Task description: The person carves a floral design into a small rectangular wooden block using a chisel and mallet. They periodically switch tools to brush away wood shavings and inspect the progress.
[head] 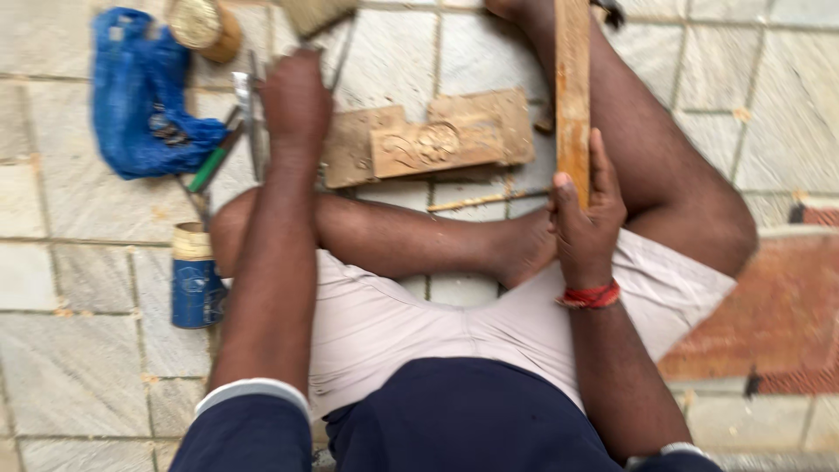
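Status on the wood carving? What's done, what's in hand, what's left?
Done: one carved block on the floor already shows a scroll pattern, lying on plain boards. In hand: right hand grips a long plank with no carving visible; left hand reaches into the tools by the blue cloth. Left, probably: working the plank.

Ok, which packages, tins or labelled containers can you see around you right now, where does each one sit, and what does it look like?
Blue tin: upright on the tiled floor by the left knee; cylindrical, cream band on top, pale printed label.
Blue bag: crumpled on the floor at upper left, beside the tools near the left hand.
Round container: top edge, tan, with a pale top; blurred.
No signs or screens.
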